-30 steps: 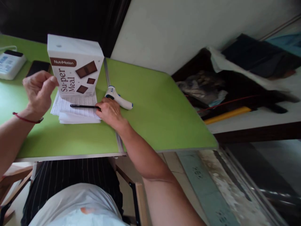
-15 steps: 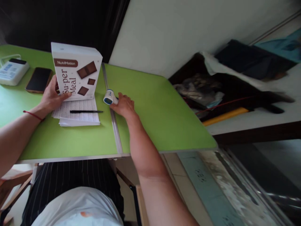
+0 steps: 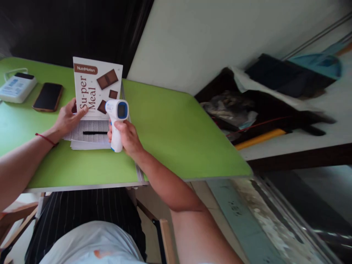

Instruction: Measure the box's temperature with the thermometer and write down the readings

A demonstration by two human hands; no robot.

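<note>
My left hand (image 3: 68,116) grips the lower left side of a white "NutriMotion Su-per Meal" box (image 3: 106,96), thumb across its front. The box stands upright with chocolate pieces printed on its face. Wrapped around the handle of a white and blue infrared thermometer (image 3: 116,135) is my right hand (image 3: 128,135). The thermometer is upright in front of the box's lower right corner, its small screen facing me. Beneath them lies a stack of printed paper sheets (image 3: 82,143) with a black pen (image 3: 95,132) on top; the pen's right end is hidden behind the thermometer.
A phone (image 3: 48,96) and a white device with a cable (image 3: 18,88) lie at the left of the green folding table (image 3: 170,124). A dark panel and a pale wall border its back. Dark shelving with cloths (image 3: 231,106) stands beyond the right edge.
My right hand has lifted the thermometer off the table, turned it upright and brought it left to the box. The box now faces me more squarely, still in my left hand.
</note>
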